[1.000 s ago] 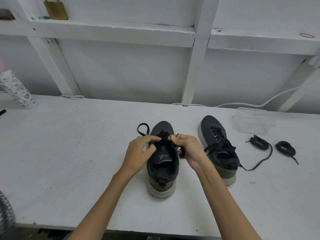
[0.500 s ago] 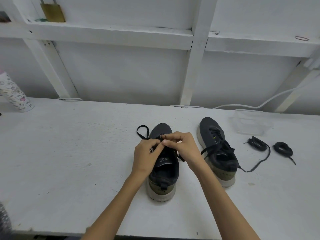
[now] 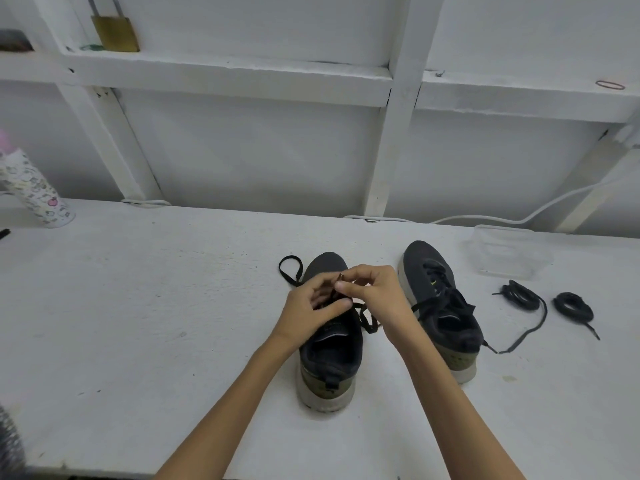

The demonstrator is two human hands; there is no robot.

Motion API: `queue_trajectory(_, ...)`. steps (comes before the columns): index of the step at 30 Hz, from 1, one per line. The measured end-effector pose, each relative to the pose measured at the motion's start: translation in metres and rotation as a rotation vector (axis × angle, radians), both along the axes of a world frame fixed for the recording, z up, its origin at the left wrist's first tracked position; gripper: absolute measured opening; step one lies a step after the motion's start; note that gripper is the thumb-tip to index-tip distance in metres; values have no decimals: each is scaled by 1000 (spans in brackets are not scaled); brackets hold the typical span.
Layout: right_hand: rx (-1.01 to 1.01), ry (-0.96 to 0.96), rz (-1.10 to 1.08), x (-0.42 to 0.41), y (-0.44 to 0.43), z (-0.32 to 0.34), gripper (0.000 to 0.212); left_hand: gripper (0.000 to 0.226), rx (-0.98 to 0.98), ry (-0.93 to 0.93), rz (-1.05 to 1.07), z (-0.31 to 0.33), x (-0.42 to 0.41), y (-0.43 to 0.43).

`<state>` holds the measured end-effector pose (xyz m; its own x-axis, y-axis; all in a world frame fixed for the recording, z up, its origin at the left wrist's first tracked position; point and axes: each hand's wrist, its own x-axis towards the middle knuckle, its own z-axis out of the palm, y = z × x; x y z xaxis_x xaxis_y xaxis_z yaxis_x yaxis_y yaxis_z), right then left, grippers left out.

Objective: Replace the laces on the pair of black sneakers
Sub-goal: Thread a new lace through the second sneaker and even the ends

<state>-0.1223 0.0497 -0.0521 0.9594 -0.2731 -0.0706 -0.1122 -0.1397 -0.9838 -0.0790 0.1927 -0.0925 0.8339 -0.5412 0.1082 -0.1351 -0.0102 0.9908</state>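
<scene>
Left hand, right hand pinch lace over sneaker; bench open leftward, second sneaker near right. Both closer together than earlier.

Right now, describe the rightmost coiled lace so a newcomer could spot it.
On the white table, find the clear plastic container at the back right. Two coiled black laces lie in front of it; take the outer coil, farthest from the right sneaker. Its tail is short, while the neighbouring coil trails a long tail to that sneaker's heel.
</scene>
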Motion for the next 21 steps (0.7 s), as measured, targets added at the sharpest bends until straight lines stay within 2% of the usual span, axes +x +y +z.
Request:
queue_trajectory(6, 57, -25, 54, 11, -5, 22, 12, 13, 120, -166, 95, -10, 0, -6)
queue_trajectory(13, 201, -209, 74, 40, -11, 79, 19, 10, 105, -95, 106, -10, 0, -7)
queue_trajectory(17, 346, -382, 18, 61, -15, 123, 20, 11, 118, -77, 96, -12, -1, -7)
queue_trajectory(21, 434, -472, -24, 81, -20, 134, 13, 11, 97, 0, 101, -8, 1, -9)
